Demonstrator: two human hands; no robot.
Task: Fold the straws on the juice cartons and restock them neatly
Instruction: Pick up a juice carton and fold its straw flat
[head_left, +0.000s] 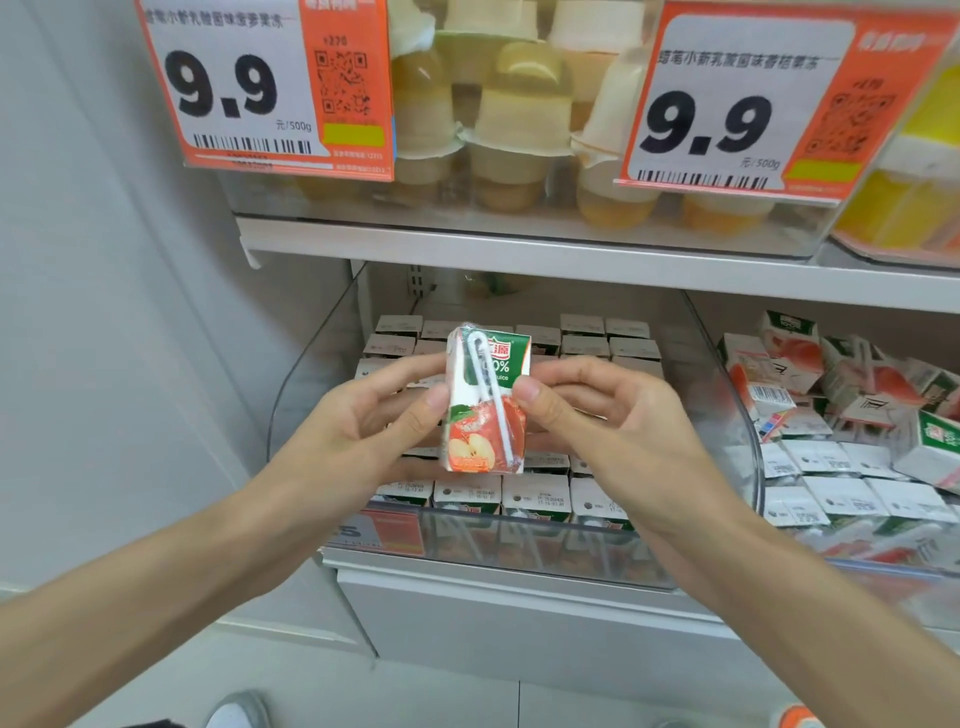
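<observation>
A juice carton held upright in front of the lower shelf, above a clear bin filled with rows of like cartons standing top-up. The left hand grips the carton's left edge, its thumb on the front face and its fingers behind; the right hand grips the right edge in the same way, its thumb pressed near the carton's middle. Both hands are closed narrowly on the carton, which rests on nothing else. The wrapped straw lies on the front face, its long axis running from the hooked bend at the upper left down to the lower right corner, where its tip appears to reach slightly past the carton's edge. The straw's lower end lies below the right thumb and nearer to it than to the left, so the right hand seems better placed to press it flat. A second bin to the right holds cartons lying in disorder. Jelly cups and price tags occupy the upper shelf.
</observation>
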